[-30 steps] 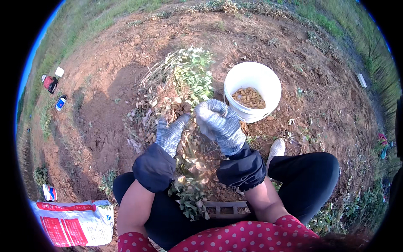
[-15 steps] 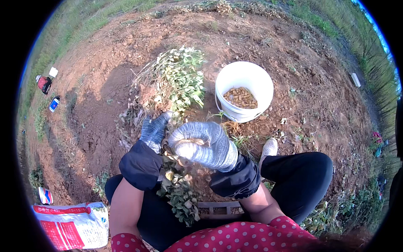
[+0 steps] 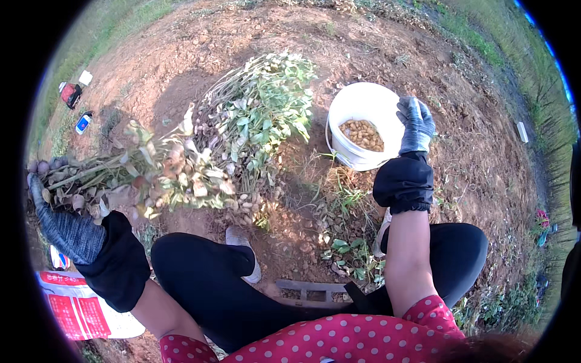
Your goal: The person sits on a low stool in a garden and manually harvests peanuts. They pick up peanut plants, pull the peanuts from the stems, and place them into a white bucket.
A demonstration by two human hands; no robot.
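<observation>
At the far left, my left hand (image 3: 69, 233) in a grey knit glove is closed around a bundle of uprooted, leafy peanut plants (image 3: 166, 172). The bundle stretches right, raised over the soil and blurred at its leafy end. My gloved right hand (image 3: 416, 127) is at the right rim of a white bucket (image 3: 365, 100), its fingers apart; whether they touch the rim I cannot tell. Unshelled peanuts (image 3: 362, 134) cover part of the bucket's bottom. A larger heap of peanut plants (image 3: 263, 115) lies on the ground left of the bucket.
My legs are bent on both sides of a low slatted stool edge (image 3: 315, 290). A red and white sack (image 3: 85, 311) lies at lower left. Farther off at left are a blue container (image 3: 83, 123) and a red and black bag (image 3: 69, 94). Loose leaves (image 3: 354, 254) lie before me.
My hands have parted from in front of me. The left has swung far left with the plant bundle; the right has moved right and forward to the bucket, its fingers now apart.
</observation>
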